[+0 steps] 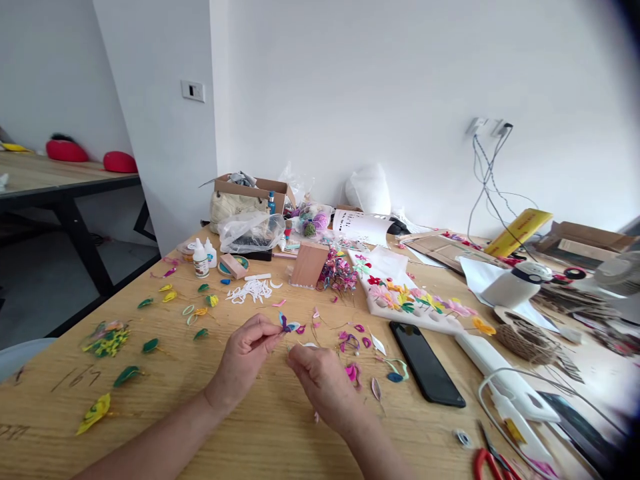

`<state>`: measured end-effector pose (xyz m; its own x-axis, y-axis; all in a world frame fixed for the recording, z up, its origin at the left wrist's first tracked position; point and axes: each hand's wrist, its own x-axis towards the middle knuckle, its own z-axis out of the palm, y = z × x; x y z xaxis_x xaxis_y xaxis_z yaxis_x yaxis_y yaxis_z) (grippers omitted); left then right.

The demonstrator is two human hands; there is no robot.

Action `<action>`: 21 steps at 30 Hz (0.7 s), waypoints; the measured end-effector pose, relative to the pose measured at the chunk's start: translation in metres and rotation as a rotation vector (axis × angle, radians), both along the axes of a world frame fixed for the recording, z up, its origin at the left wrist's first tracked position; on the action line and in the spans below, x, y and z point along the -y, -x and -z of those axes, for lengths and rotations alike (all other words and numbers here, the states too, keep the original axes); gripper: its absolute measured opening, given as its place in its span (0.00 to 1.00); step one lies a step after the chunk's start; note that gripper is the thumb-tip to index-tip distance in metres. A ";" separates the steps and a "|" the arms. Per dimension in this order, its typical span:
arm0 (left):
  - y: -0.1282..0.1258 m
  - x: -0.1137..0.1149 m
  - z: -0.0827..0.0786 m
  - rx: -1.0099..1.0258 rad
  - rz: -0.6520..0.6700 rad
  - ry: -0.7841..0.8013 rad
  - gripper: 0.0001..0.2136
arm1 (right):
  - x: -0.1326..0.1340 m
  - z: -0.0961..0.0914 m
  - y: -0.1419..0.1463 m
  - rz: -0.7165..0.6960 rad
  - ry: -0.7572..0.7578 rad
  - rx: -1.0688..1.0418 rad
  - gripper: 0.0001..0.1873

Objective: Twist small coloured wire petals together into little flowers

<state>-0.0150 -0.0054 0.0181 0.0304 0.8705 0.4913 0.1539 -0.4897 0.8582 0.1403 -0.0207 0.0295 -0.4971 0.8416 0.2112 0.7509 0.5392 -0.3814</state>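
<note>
My left hand (250, 353) pinches a small purple and light-blue craft flower (286, 325) between thumb and fingertips, above the wooden table (240, 433). Close beside it, my right hand (323, 377) is closed, its thumb and finger pressed together just below the flower. What those fingers hold is too small to make out. To the right of my right hand lie loose pink and purple petals (353, 373), a white petal (377, 344) and a dark blue petal with a pale green strip (395, 377). Green leaves (127, 375) and yellow ones (94, 413) are spread at the left.
A black phone (427, 363) lies to the right, with red-handled pliers (493, 460) near the front edge. Glue bottles (201, 260), white paper scraps (249, 289) and a wooden block (309, 265) stand farther back. A foam board (380, 303) bears finished flowers. Twine (523, 340) sits at right.
</note>
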 end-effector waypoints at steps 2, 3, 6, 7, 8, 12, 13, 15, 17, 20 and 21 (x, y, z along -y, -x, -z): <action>0.000 0.002 -0.003 0.021 0.024 0.027 0.05 | -0.006 -0.004 -0.019 0.140 -0.010 0.057 0.10; 0.001 0.003 -0.004 0.022 0.034 0.032 0.05 | -0.010 -0.005 -0.033 0.237 -0.027 0.083 0.09; 0.000 0.006 -0.006 -0.015 0.089 0.023 0.05 | -0.019 -0.006 -0.085 0.607 -0.052 0.183 0.19; 0.000 0.006 -0.006 -0.029 0.110 0.013 0.05 | -0.021 -0.004 -0.103 0.727 -0.044 0.226 0.21; -0.001 0.007 -0.005 -0.042 0.127 0.000 0.05 | -0.023 -0.001 -0.121 0.832 -0.013 0.270 0.23; -0.004 0.009 -0.002 -0.079 0.163 -0.037 0.05 | -0.027 0.015 -0.171 1.081 0.196 0.341 0.33; -0.004 0.009 -0.001 -0.083 0.163 -0.042 0.05 | -0.028 0.019 -0.178 1.105 0.235 0.333 0.34; -0.004 0.009 0.001 -0.088 0.166 -0.055 0.05 | -0.031 0.024 -0.185 1.116 0.276 0.307 0.35; -0.004 0.009 0.003 -0.098 0.170 -0.072 0.05 | -0.034 0.026 -0.186 1.111 0.280 0.285 0.35; -0.004 0.009 0.005 -0.110 0.174 -0.106 0.05 | -0.037 0.025 -0.183 1.135 0.263 0.270 0.35; -0.004 0.009 0.006 -0.110 0.174 -0.120 0.05 | -0.038 0.024 -0.182 1.148 0.258 0.267 0.36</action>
<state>-0.0110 -0.0141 0.0125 0.2345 0.7828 0.5763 0.1476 -0.6147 0.7749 0.3226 0.0170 0.0052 0.5657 0.8243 -0.0236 0.8146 -0.5631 -0.1388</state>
